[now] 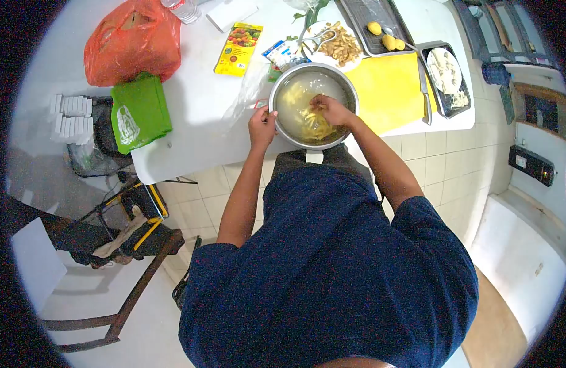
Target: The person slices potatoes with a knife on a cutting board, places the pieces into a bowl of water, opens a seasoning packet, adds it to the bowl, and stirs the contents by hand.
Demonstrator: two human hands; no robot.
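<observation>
A round metal pot (354,92) stands at the table's front edge, holding cloudy water and pale yellow cut potato strips (315,127). My left hand (262,127) grips the pot's left side, thumb by the rim. Inside the pot is my right hand (333,113), its fingers curled at the water above the strips. Whether a strip is between those fingers is hidden. Just behind the pot, a white plate (355,64) carries a heap of brown peelings (341,49) and a peeler with a pale handle (323,40).
Right of the pot lie a yellow sheet (387,92), a knife (425,92) and a black tray (469,109) with a white plate. A dark tray (362,15) with potatoes (390,43) is behind. An orange bag (132,46), green bag (142,113) and yellow packet (238,49) sit left.
</observation>
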